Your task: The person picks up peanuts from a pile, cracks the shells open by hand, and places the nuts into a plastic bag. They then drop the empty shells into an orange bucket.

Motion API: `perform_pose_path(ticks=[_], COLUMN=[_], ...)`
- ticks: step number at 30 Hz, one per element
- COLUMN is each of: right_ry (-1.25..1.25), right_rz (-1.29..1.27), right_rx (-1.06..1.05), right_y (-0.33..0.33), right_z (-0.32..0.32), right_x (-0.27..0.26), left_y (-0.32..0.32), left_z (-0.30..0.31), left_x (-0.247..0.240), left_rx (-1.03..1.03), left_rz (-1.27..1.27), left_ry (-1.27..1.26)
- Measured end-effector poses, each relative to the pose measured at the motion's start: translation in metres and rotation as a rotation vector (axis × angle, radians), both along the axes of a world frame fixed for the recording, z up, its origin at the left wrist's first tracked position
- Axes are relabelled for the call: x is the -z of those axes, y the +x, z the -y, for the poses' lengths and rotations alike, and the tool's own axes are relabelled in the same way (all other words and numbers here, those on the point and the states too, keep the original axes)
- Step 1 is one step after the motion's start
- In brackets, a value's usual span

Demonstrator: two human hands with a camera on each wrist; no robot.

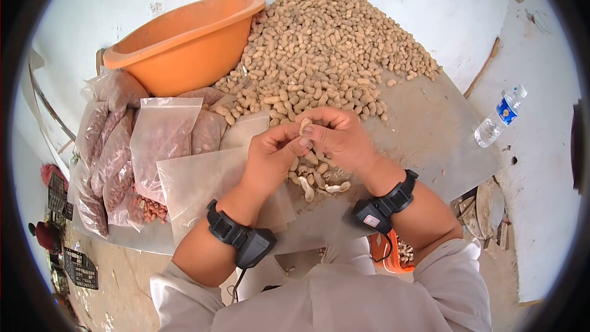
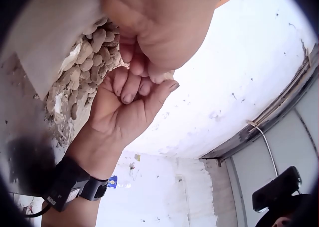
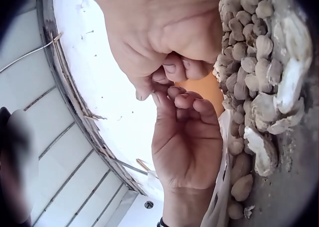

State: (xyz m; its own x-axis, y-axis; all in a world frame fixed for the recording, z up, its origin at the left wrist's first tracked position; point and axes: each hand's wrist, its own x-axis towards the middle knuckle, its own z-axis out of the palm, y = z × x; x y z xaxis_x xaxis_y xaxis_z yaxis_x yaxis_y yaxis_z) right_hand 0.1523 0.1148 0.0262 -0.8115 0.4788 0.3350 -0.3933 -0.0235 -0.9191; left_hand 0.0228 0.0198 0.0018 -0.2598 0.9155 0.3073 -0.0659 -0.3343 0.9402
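Observation:
Both hands meet over the near part of the table, fingertips together around one peanut (image 1: 305,124). My left hand (image 1: 273,147) pinches it from the left, and the right hand (image 1: 347,141) pinches it from the right, thumb laid against the shell. Most of the peanut is hidden by the fingers in both wrist views. Below the hands lie a few whole peanuts and broken, pale-lined peanut shells (image 1: 307,189). Just beyond them rises a large heap of unshelled peanuts (image 1: 344,43).
An orange basin (image 1: 184,43) leans beside the heap. Filled plastic bags (image 1: 114,141) of reddish kernels crowd the table's left, with flat clear bags (image 1: 206,181) near the left forearm. A water bottle (image 1: 501,115) appears at right. An orange container (image 1: 393,258) holding shells sits below the table edge.

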Motion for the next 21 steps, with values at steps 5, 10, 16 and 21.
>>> perform_pose_path(ticks=[5, 10, 16, 21], right_ry=[0.073, 0.209, -0.076, 0.015], right_rz=[0.077, 0.147, 0.099, 0.03], right_rx=[0.081, 0.142, -0.101, -0.094], right_y=[-0.001, 0.0, -0.007, -0.009], right_z=[0.002, -0.002, 0.001, 0.006], right_x=[0.001, 0.002, 0.012, 0.014], left_y=[0.001, 0.003, 0.006, 0.007], left_z=[0.002, -0.001, 0.003, 0.004], left_x=[-0.003, -0.004, -0.007, -0.012], left_rx=[-0.101, -0.092, -0.014, 0.044], left_rz=[-0.057, 0.096, -0.033, -0.063], left_ry=[-0.015, -0.019, -0.094, -0.092])
